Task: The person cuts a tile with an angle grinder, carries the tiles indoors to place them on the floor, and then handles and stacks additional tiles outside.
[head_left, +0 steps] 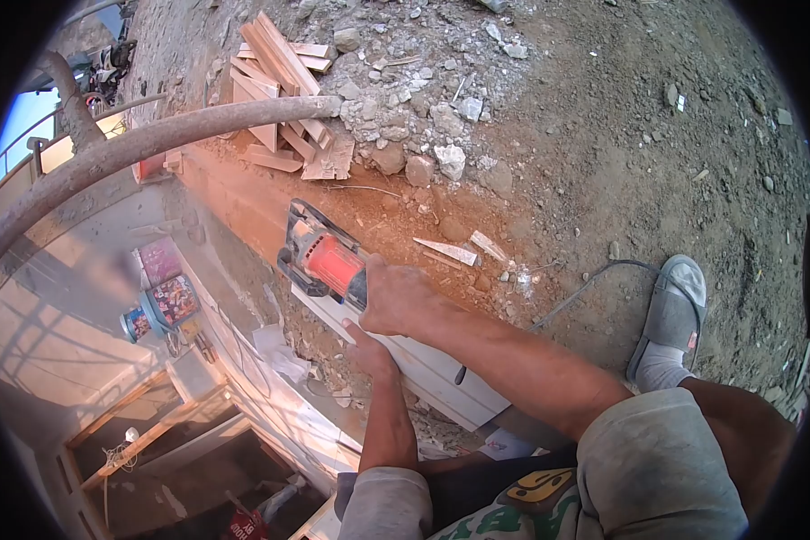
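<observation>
A red and black power tool (326, 261) with a dark frame rests at the far end of a pale board (432, 376). My right hand (396, 295) is wrapped round the tool's black rear body. Lower down, my left hand (367, 349) is on the board's left edge, its fingers pressed against it; the underside of that grip is hidden. The board runs from beneath the tool back toward my lap. A dark cable (594, 273) lies on the dirt to the right, near my sandalled foot (673, 315).
A pile of cut wood pieces (283, 94) lies beyond the tool, beside a thick curved pole (189, 126). Stones (450, 162) and wood wedges (445, 251) lie on the dirt. Buckets (173, 301) and an open wooden frame (153, 434) are at lower left.
</observation>
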Demonstrator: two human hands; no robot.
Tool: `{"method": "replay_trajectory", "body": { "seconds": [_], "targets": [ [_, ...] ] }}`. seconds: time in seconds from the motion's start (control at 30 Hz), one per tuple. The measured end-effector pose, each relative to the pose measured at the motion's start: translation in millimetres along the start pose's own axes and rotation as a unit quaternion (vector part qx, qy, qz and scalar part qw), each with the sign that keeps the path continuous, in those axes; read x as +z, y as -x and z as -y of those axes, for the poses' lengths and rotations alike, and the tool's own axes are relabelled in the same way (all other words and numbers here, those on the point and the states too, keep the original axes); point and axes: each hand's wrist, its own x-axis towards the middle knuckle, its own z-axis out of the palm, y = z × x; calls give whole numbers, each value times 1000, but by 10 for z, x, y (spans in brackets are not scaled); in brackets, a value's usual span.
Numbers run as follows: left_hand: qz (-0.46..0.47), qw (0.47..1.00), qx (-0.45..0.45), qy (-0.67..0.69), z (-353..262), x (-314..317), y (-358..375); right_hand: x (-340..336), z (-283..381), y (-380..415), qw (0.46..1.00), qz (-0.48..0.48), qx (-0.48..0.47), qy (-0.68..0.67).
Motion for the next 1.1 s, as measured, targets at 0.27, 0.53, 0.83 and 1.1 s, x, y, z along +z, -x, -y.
{"method": "replay_trajectory", "body": {
  "seconds": [0.27, 0.53, 0.83, 1.1],
  "targets": [
    [-1, 1000, 5, -22, 74, 13, -119, -17, -2, 40, 999, 27, 22, 19],
    [-17, 999, 12, -27, -142, -24, 115, -21, -23, 82, 999, 33, 24, 21],
    [-4, 999, 28, -19, -147, -37, 129, -50, -27, 134, 999, 36, 17, 17],
    [8, 998, 32, -45, -32, -11, -26, -29, -66, 152, 999, 38, 14, 19]
  ]
}}
